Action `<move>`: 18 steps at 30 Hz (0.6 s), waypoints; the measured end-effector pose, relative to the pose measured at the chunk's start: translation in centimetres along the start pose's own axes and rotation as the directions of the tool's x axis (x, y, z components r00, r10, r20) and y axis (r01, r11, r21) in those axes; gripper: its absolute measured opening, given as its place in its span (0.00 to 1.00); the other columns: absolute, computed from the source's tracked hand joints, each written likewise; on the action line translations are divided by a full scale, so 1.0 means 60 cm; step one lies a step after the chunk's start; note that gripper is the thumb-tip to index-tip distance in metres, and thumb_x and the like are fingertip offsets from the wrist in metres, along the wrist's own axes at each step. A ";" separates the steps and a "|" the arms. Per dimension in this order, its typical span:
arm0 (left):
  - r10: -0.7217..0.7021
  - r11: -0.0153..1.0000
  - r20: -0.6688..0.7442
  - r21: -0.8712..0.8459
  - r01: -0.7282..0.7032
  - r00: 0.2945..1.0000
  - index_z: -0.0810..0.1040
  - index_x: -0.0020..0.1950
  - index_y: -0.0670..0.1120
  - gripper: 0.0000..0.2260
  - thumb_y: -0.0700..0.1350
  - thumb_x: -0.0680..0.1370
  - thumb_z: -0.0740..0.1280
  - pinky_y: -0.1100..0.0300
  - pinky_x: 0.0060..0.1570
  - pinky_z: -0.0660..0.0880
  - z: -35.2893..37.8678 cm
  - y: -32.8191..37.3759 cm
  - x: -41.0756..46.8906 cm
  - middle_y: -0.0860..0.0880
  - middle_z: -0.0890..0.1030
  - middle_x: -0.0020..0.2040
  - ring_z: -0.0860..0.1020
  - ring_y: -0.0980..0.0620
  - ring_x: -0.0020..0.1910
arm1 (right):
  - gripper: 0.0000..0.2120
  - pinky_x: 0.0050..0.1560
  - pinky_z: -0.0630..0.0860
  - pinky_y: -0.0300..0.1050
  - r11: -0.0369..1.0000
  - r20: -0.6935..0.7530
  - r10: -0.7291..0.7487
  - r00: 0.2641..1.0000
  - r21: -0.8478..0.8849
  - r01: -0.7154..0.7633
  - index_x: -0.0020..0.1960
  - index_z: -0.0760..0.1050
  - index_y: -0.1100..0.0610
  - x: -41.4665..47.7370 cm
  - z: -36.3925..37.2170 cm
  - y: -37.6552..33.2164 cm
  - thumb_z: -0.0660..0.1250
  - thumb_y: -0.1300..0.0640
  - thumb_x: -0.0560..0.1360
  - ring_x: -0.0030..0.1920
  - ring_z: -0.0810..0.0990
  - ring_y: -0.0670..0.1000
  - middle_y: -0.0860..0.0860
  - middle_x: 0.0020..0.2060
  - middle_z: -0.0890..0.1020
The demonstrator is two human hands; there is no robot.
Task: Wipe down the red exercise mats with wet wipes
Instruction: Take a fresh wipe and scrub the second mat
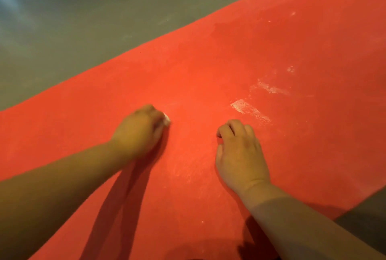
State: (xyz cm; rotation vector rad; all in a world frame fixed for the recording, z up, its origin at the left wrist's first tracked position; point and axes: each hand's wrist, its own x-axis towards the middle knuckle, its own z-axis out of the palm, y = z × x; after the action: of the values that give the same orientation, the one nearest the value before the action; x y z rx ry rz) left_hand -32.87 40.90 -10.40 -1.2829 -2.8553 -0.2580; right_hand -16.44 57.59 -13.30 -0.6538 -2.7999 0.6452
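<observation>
A red exercise mat runs diagonally from the lower left to the upper right. My left hand is blurred and presses down on the mat, gripping a wadded white wet wipe that peeks out past the fingertips. My right hand rests on the mat to its right with curled fingers and holds nothing I can see. White smears mark the mat just beyond the right hand, and a second streak lies farther up.
Grey floor borders the mat on the upper left, and a strip of floor shows at the lower right. A darker damp-looking patch lies on the far part of the mat.
</observation>
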 end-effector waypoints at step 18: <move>0.537 0.843 0.098 -0.041 -0.536 0.838 0.81 0.52 0.45 0.14 0.50 0.80 0.59 0.55 0.39 0.71 0.009 0.001 0.086 0.44 0.77 0.43 0.75 0.45 0.42 | 0.10 0.56 0.72 0.53 0.998 -0.063 -0.012 0.998 -0.065 0.008 0.47 0.73 0.53 -0.002 0.011 -0.007 0.64 0.59 0.67 0.56 0.73 0.56 0.50 0.53 0.76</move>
State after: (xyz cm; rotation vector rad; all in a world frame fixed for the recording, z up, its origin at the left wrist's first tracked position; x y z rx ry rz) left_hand -36.23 44.83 -10.61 -2.0793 -2.4185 -0.2006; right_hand -16.71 56.95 -13.69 -0.6604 -2.7739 0.5242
